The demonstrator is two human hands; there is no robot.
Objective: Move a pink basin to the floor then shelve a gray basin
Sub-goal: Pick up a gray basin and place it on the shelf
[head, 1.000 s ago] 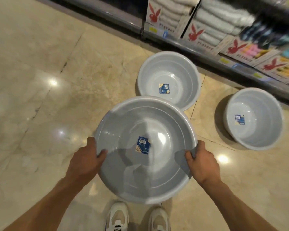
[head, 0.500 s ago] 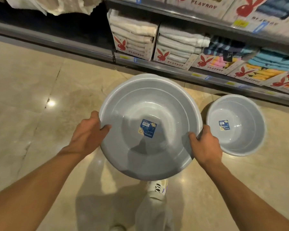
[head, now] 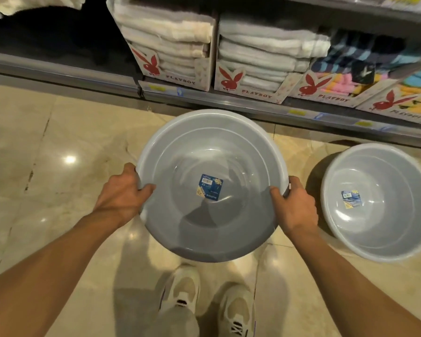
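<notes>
Both hands, left hand (head: 123, 192) and right hand (head: 295, 205), clasp the gray basin (head: 212, 186) by its rim, not yet shelved; no pink basin shows.

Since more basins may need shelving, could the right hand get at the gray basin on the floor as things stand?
Probably not yet: the right hand grips the held basin; the floor basin lies unobstructed beside it.
</notes>
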